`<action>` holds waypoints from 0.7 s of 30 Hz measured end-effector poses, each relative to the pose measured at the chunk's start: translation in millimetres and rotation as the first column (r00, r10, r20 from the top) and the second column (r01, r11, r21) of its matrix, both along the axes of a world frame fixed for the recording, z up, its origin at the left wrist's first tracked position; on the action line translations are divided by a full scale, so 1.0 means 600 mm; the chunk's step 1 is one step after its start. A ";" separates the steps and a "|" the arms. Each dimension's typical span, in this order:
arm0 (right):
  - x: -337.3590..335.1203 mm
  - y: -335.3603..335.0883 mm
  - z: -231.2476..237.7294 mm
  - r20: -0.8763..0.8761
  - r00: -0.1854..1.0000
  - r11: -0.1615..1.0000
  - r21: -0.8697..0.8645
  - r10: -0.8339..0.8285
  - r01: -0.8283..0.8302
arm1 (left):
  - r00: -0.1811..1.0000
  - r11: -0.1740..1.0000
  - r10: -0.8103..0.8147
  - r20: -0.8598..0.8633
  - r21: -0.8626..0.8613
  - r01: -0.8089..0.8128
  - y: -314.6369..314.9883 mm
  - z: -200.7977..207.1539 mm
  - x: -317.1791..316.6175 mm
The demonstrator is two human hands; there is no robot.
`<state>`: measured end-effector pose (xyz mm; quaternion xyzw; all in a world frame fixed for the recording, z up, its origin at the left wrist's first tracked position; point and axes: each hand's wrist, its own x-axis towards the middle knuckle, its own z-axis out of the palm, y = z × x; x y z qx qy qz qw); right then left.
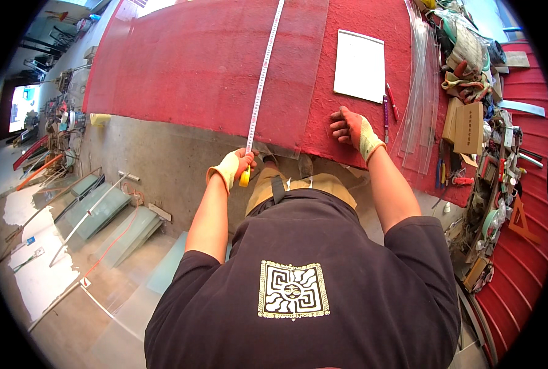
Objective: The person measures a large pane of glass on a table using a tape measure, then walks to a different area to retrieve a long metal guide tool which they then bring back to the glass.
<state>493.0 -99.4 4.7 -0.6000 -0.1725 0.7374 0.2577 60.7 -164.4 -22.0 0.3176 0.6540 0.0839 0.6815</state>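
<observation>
My left hand point(235, 166), in a cream work glove with reddish fingers, is closed round a yellow tape measure point(244, 178) at the near edge of the red-covered table point(360, 15). The white blade point(261, 86) is drawn out and runs away from me over a large clear sheet point(194, 67), seemingly glass, to the top of the view. My right hand point(355, 129), gloved alike, hovers at or rests on the red cover with fingers loosely apart and holds nothing. Beyond it lies a white notepad point(359, 66). A red pen point(392, 101) and a purple pen point(386, 119) lie beside the pad.
Narrow clear strips point(418, 92) lie along the table's right side. Past them, cardboard boxes point(469, 128), gloves and tools crowd a cluttered shelf. Glass panes point(98, 209) lean low at the left, near a white pole point(89, 215) and an orange cord point(117, 240).
</observation>
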 end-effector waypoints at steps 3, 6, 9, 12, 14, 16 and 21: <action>0.005 0.000 -0.006 -0.002 1.000 1.000 0.009 -0.013 0.013 | 1.000 1.000 -0.015 -0.003 0.010 0.015 0.003 0.003 0.005; 0.013 0.001 -0.017 -0.017 0.999 1.000 -0.009 -0.029 0.029 | 0.999 0.999 -0.038 -0.006 0.016 0.038 0.004 0.004 0.008; 0.005 0.003 -0.011 -0.037 0.999 1.000 0.002 -0.021 0.021 | 1.000 0.999 -0.018 0.024 0.029 0.018 0.001 -0.009 -0.006; -0.007 0.003 0.009 0.024 1.000 1.000 -0.006 -0.007 0.007 | 0.998 0.999 0.043 0.044 0.009 -0.044 -0.002 -0.010 -0.008; -0.002 0.001 0.008 0.017 1.000 1.000 -0.005 -0.007 0.007 | 1.000 1.000 0.028 0.011 0.001 -0.028 -0.001 0.001 0.003; 0.008 0.000 -0.005 0.017 1.000 1.000 -0.009 -0.009 0.010 | 1.000 1.000 0.006 -0.022 -0.012 -0.006 0.003 0.014 0.012; 0.006 0.001 -0.007 0.022 0.999 1.000 0.004 0.024 -0.024 | 0.999 1.000 0.025 0.037 0.002 -0.025 -0.006 0.043 0.006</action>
